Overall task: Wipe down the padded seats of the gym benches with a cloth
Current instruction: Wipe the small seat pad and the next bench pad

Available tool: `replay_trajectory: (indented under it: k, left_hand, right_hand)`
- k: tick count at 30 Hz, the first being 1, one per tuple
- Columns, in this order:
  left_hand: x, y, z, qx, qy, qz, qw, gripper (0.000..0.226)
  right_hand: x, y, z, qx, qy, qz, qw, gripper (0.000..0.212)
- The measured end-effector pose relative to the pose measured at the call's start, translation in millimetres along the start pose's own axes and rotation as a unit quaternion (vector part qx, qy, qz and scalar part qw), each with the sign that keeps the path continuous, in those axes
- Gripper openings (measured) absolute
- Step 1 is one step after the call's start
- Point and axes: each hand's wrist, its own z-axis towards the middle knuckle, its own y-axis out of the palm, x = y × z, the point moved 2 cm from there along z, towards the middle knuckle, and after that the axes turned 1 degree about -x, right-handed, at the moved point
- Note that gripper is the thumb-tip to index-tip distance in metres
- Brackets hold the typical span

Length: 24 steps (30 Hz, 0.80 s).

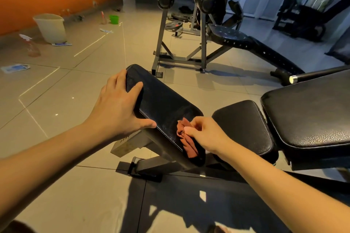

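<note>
A tilted black padded bench pad (161, 104) stands in the middle on a grey metal frame. My left hand (117, 104) holds its left edge, thumb near the lower corner and fingers over the top corner. My right hand (204, 132) pinches a crumpled red-brown cloth (186, 138) against the pad's lower right corner. To the right lie a small black seat pad (244, 126) and a larger black back pad (310, 111) of a second bench.
Behind stands a grey rack (180, 47) with an incline bench (251, 43) and black weight plates. On the tiled floor at left are a pale bucket (51, 26), a spray bottle (31, 45), a green cup (114, 19) and scattered packets. An orange wall runs along the back left.
</note>
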Motion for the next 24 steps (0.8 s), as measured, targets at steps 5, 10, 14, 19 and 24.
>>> replay_trajectory:
  k: [5, 10, 14, 19, 24]
  left_hand:
    - [-2.7, 1.5, 1.3, -0.002, 0.004, -0.001, 1.0, 0.124]
    - [-6.0, 2.0, 2.9, 0.001, 0.019, 0.02, 1.0, 0.128]
    - [-6.2, 0.3, 1.5, 0.004, 0.024, 0.013, 1.0, 0.126]
    - [-5.0, -0.3, 2.2, 0.003, 0.02, 0.009, 1.0, 0.128]
    - [-4.2, -1.0, 1.5, 0.004, 0.018, 0.002, 1.0, 0.126]
  right_hand:
    - [-23.2, -30.8, -5.1, -0.061, -0.024, 0.19, 0.98, 0.018]
    - [-21.7, -8.7, 9.7, -0.035, -0.038, 0.115, 0.992, 0.015]
    - [1.5, 12.4, 16.5, 0.112, -0.04, 0.086, 0.989, 0.013]
    - [0.6, 30.7, 4.2, 0.233, -0.11, 0.025, 0.966, 0.011]
    - [-4.1, 48.0, -10.6, 0.244, -0.123, -0.005, 0.962, 0.025]
